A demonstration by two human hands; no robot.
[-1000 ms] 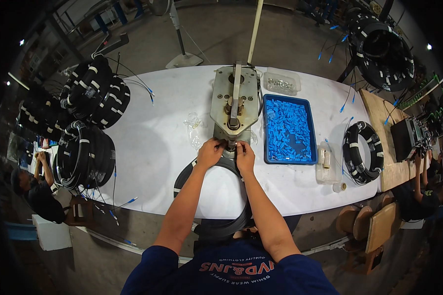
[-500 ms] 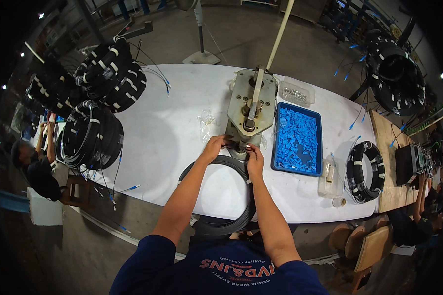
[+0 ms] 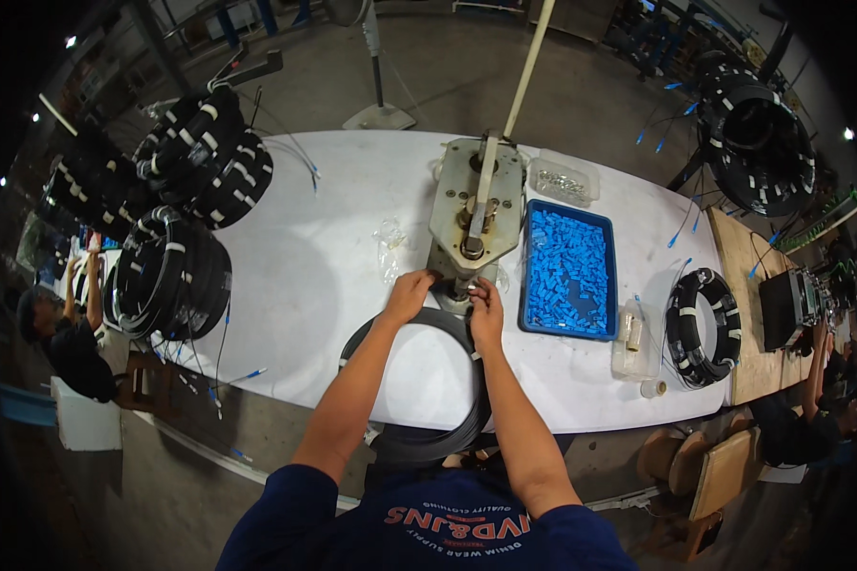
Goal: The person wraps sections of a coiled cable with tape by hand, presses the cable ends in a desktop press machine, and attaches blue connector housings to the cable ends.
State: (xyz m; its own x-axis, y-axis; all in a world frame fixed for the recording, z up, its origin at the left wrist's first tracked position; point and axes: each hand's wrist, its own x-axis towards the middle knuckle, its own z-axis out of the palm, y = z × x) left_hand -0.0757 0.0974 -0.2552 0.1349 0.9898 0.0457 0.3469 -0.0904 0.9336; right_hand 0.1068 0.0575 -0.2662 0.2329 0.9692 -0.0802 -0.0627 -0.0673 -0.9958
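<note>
Both my left hand (image 3: 411, 293) and right hand (image 3: 486, 306) pinch the black cable coil (image 3: 419, 381) at the press (image 3: 476, 205); bare surface (image 3: 305, 276) lies left, blue tray (image 3: 569, 328) of blue clips (image 3: 567, 266) right

A dark navy short-sleeved T-shirt with pale chest lettering fills the frame's lower centre — bare forearms, left hand (image 3: 409, 293) and right hand (image 3: 486, 306) ungloved.

Both bare forearms reach forward from the lower edge, converging. The left hand (image 3: 410, 294) is curled, fingers bent downward in a pinch. The right hand (image 3: 487, 306) sits just beside it, fingertips likewise pinched together.
</note>
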